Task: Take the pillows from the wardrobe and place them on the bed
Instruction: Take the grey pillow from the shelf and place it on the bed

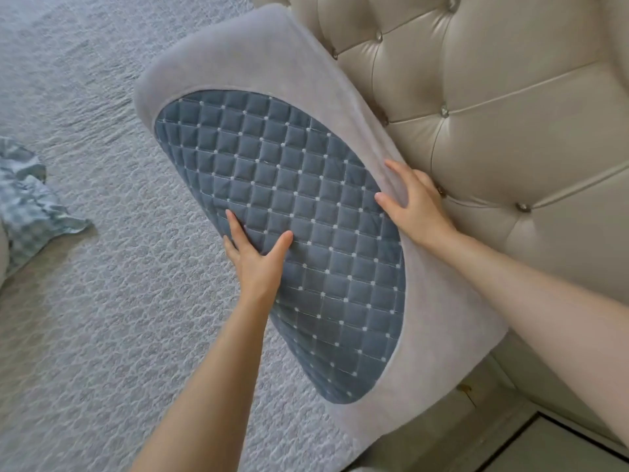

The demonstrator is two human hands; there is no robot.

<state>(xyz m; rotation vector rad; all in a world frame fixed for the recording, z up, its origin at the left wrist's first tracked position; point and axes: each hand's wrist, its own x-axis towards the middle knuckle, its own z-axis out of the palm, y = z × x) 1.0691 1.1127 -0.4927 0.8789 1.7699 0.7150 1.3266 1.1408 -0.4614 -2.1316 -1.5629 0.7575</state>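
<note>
Bed (102, 301): both hands flat on pillow (272, 165), arms outstretched.

A home bedroom: quilted bedspread (102, 301), tufted headboard (493, 114), pillow (272, 97).

At two o'clock from me stands a cream tufted headboard (503, 107), its buttons glinting. At nine o'clock a crumpled blue-and-white checked cloth (25, 199) lies. At five o'clock, pale floor (558, 447) shows beside a dark line.
</note>
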